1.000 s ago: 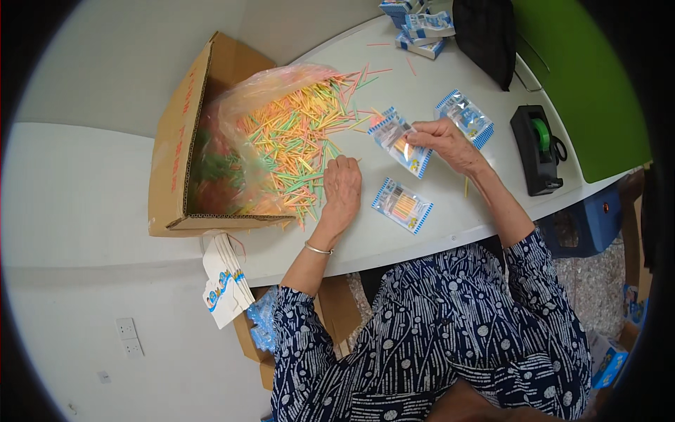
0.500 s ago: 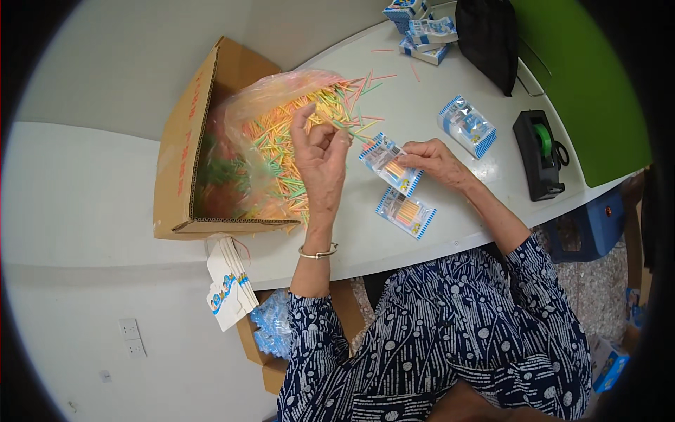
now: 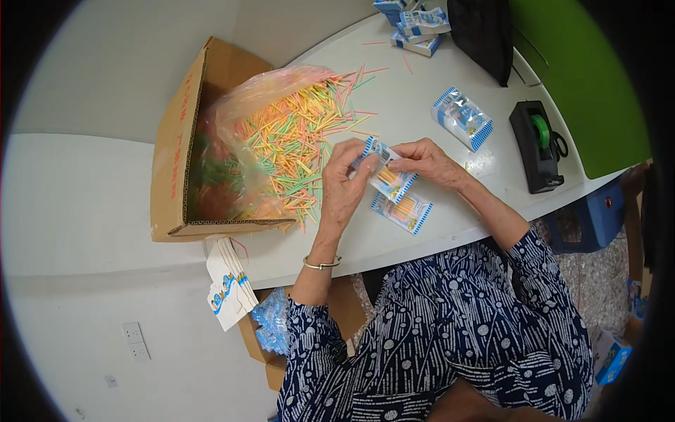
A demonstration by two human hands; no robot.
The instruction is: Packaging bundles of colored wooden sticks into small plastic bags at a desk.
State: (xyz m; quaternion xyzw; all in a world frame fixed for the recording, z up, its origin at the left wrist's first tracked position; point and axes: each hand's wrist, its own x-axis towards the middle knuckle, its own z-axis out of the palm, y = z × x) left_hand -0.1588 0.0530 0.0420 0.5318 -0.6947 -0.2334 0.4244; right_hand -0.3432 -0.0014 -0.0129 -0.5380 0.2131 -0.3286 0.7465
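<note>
A small clear packet with blue-striped ends (image 3: 395,187), with thin pastel sticks inside, is held between my two hands above the table. My left hand (image 3: 343,184) has its fingers closed at the packet's upper left side. From the right, my right hand (image 3: 432,166) pinches the same packet, thumb on its front. Partly beneath it lies a second packet of sticks (image 3: 413,214), flat on the table. Left of my left hand, a heap of pink, yellow and green sticks (image 3: 295,133) spills from a clear plastic bag (image 3: 242,105) in a tipped cardboard box (image 3: 176,151).
Flat blue-and-white packets (image 3: 464,118) lie to the right, near a black tape dispenser (image 3: 538,148) with green tape. Small boxes (image 3: 422,32) and a black bag (image 3: 481,35) stand at the back. White cards (image 3: 230,285) jut from the table's left edge above an open carton (image 3: 271,320).
My left hand has come right and down from beside the stick heap to the packet. Sticks seen at its fingertips earlier no longer show there. My right hand keeps hold of the packet.
</note>
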